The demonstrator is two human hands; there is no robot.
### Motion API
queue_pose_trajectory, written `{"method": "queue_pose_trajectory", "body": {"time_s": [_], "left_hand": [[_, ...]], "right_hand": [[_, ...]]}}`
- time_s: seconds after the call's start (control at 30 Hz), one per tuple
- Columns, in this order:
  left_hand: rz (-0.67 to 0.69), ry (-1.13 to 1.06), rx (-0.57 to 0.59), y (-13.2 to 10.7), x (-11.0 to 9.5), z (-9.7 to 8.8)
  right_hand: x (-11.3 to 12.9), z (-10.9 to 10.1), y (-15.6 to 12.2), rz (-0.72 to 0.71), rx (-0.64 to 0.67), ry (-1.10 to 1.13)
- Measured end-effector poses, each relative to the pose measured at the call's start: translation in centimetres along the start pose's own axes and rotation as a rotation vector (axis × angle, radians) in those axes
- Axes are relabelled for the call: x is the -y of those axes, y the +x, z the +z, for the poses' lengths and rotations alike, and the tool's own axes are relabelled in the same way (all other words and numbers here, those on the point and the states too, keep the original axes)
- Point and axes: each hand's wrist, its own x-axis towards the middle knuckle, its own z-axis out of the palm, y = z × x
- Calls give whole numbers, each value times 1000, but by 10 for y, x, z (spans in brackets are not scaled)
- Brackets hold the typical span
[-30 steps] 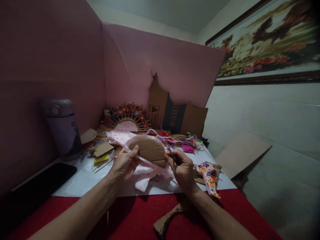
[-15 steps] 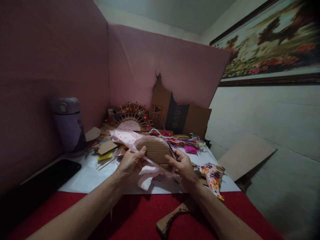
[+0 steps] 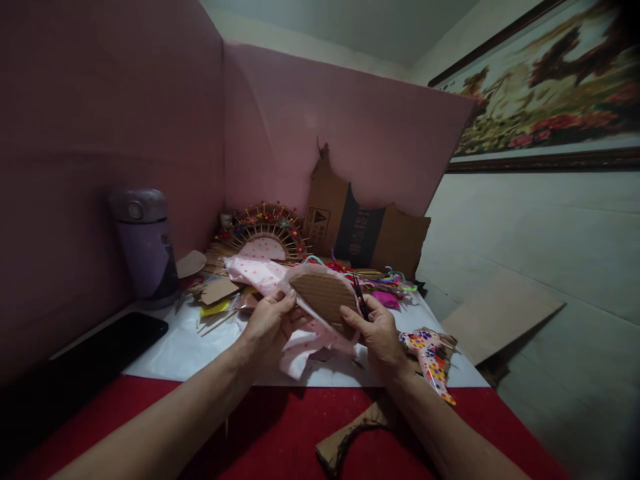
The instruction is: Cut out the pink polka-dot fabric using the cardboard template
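A rounded piece of corrugated cardboard (image 3: 325, 300) is held up over the table, with pale pink dotted fabric (image 3: 255, 272) around its edge and hanging below it. My left hand (image 3: 273, 320) is closed, its thumb pinching the fabric by the cardboard's left edge. At the right edge, the thumb of my right hand (image 3: 377, 333) presses on the cardboard. Black scissors (image 3: 359, 297) stick up from that closed right hand, pointing away from me; their handles are mostly hidden by the fingers.
Behind stand a decorated half-round stick fan (image 3: 265, 230) and a torn cardboard sheet (image 3: 325, 200). Colourful pipe cleaners lie near a pink packet (image 3: 386, 299). At left are a purple bottle (image 3: 145, 247) and a black phone (image 3: 120, 340). A curved cardboard scrap (image 3: 350, 437) lies in front.
The cardboard has tilted, its right side now lower. The scissors in my right hand show more clearly, standing up beside the cardboard. The whole view has shifted slightly.
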Motion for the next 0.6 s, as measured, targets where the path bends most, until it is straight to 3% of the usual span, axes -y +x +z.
{"method": "queue_pose_trajectory", "body": {"time_s": [0.2, 0.47, 0.6], "left_hand": [[37, -40, -47, 0, -7, 3], [-9, 13, 2, -1, -4, 1], [-18, 70, -43, 1, -3, 0]], "right_hand": [[0, 1, -1, -26, -6, -34], [-4, 0, -1, -58, -5, -73], [-7, 0, 1, -74, -10, -104]]}}
